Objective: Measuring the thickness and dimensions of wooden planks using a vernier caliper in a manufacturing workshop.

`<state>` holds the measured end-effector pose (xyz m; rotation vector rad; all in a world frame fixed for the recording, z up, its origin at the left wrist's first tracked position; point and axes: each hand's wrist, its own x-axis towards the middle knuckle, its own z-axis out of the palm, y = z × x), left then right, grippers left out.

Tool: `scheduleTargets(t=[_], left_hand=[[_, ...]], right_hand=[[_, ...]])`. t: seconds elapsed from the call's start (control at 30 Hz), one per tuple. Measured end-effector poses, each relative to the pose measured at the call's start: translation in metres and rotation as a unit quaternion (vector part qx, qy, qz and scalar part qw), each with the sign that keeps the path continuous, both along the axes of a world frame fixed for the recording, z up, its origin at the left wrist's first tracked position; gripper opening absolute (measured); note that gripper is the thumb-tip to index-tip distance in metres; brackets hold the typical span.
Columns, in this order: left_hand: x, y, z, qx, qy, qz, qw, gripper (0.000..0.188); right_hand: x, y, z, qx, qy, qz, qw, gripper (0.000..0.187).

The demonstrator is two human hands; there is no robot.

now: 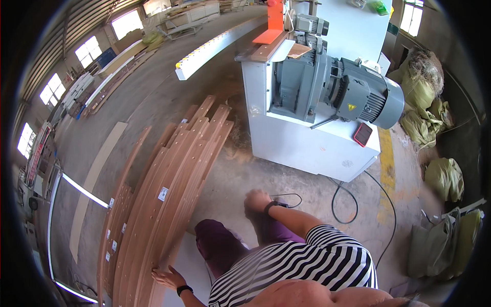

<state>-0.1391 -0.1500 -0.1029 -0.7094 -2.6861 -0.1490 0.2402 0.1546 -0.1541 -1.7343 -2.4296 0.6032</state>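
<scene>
My left hand (169,278) lies with fingers stretched over the edge of a stack of long reddish-brown planks (171,169), a dark band on its wrist. The planks have small holes along them, and a few carry white labels (163,193). My right hand (257,198) is over my knee, in front of the white machine base; its fingers are blurred and partly turned away, so I cannot see whether it holds anything. A black strap (272,206) circles that wrist.
Ahead stands a white machine base (302,146) carrying a big grey motor (371,92) and a red-edged phone (362,134). Its dark cable (335,204) loops over the floor at the right. Several sacks (444,179) line the right wall. A white beam (204,57) reaches out at upper left.
</scene>
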Motion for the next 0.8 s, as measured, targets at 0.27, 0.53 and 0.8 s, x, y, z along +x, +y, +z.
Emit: scheduleTargets(t=[0.27,0.53,0.8], left_hand=[[-0.01,-0.004,-0.002,0.018,-0.043,0.032,0.998,0.069],[0.021,0.009,0.028,0.18,-0.104,-0.101,0.973,0.056],[0.076,0.043,0.043,0.301,-0.241,-0.247,0.889,0.049]], right_hand=[[-0.004,-0.004,0.001,0.009,-0.013,0.024,1.0,0.032],[0.032,0.114,0.126,-0.028,0.491,-0.136,0.86,0.029],[0.072,0.211,0.337,-0.087,0.751,-0.187,0.627,0.04]])
